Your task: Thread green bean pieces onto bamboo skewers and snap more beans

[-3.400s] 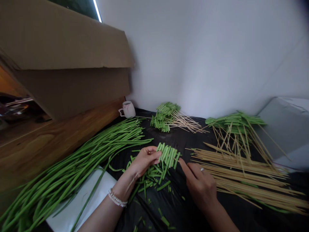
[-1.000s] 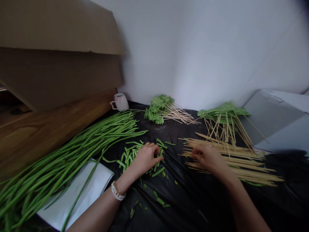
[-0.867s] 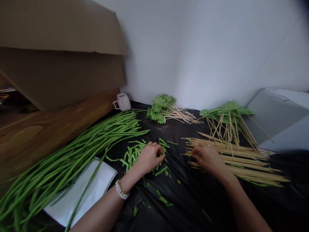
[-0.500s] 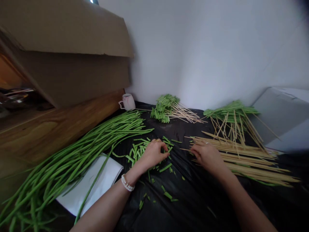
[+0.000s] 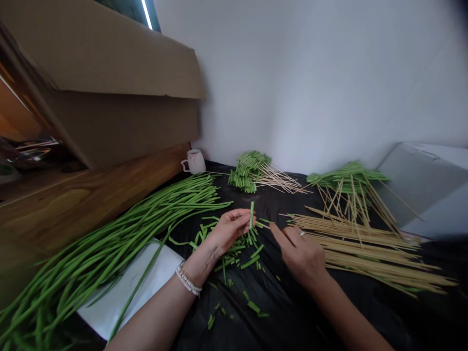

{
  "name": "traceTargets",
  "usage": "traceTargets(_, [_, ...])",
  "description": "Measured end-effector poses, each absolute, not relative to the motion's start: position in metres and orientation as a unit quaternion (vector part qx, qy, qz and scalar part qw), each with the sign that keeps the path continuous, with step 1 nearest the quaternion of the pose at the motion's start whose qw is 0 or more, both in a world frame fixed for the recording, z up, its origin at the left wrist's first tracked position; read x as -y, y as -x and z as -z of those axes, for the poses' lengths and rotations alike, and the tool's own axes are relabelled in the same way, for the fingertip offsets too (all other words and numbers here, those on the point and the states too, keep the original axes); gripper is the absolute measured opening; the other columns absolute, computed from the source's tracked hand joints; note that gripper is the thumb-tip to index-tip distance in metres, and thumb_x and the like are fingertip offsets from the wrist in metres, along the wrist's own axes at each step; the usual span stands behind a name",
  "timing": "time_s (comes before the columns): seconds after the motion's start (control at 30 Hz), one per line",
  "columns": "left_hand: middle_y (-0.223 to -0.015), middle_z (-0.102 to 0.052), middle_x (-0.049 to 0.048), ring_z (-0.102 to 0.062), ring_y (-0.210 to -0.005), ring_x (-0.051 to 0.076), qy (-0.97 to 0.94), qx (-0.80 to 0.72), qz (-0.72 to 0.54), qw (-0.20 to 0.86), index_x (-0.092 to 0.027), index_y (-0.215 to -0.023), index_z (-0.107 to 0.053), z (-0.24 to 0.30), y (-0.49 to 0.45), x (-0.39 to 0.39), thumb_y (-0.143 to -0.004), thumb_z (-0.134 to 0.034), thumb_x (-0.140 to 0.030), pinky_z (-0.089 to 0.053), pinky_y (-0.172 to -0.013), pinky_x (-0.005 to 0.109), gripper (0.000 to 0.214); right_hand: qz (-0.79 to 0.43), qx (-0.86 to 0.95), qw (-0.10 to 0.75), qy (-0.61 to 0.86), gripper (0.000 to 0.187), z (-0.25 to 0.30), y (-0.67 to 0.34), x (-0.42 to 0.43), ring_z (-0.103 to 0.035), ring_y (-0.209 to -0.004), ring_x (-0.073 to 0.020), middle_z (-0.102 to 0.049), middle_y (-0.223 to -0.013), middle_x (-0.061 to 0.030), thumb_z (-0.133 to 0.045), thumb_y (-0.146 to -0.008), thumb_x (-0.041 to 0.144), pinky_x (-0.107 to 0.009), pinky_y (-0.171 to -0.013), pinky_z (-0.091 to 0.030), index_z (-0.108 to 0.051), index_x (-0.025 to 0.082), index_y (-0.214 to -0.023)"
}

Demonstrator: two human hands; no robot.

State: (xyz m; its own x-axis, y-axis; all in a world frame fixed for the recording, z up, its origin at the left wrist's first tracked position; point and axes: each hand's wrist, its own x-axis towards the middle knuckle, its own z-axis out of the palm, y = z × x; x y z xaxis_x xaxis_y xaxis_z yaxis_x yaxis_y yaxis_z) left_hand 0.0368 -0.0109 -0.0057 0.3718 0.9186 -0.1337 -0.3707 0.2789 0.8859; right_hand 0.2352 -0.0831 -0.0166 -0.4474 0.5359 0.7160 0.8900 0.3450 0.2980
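My left hand (image 5: 234, 226) pinches a short cut piece of green bean (image 5: 252, 214), held upright above the pile of cut bean pieces (image 5: 228, 256). From the right, my right hand (image 5: 302, 248) grips a thin wooden skewer (image 5: 262, 224), its tip pointing left at the bean piece. The tip meets or nearly meets the bean; I cannot tell if it has gone in. Beside my right hand lies a row of loose skewers (image 5: 373, 248). Long whole green beans (image 5: 146, 214) spread out to the left, partly over a white sheet (image 5: 157, 273).
Skewered beans are stacked at the back middle (image 5: 246, 173) and back right (image 5: 347, 175). A pinkish mug (image 5: 195, 162) stands by the wall. A cardboard box (image 5: 127, 117) rises at left, a white box (image 5: 431, 180) at right. Black plastic sheeting (image 5: 292, 312) covers the surface.
My left hand has lifted a bean piece from the pile and turned it upright. My right hand has moved left from the loose skewers, bringing one skewer to the bean piece.
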Motion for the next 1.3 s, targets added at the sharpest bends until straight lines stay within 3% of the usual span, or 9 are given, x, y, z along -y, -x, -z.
traceTargets(0.57, [-0.076,-0.071,0.0038,-0.064,-0.072,0.011,-0.413,-0.342,-0.454,0.712,-0.014,-0.086,-0.075,0.0061,-0.0401,0.0121,-0.061,-0.085,-0.026,-0.047,-0.068,0.021,0.030,0.354,0.740,0.268,0.505,0.034,0.0112,-0.2295,0.0877,-0.046,-0.056,-0.0116,-0.062,-0.070,-0.0017,-0.050,-0.088,0.012,-0.031,-0.056,-0.026,-0.064,0.021,-0.117])
traceTargets(1.3, [-0.073,-0.071,0.0022,-0.064,-0.068,0.010,-0.392,-0.354,-0.465,0.710,-0.014,-0.081,-0.075,0.0044,-0.0423,0.0135,-0.058,-0.086,-0.022,-0.047,-0.069,0.022,0.027,0.356,0.742,0.255,0.507,0.033,0.0092,-0.2275,0.0903,-0.046,-0.059,-0.0130,-0.062,-0.072,-0.0020,-0.051,-0.089,0.013,-0.031,-0.057,-0.027,-0.065,0.019,-0.117])
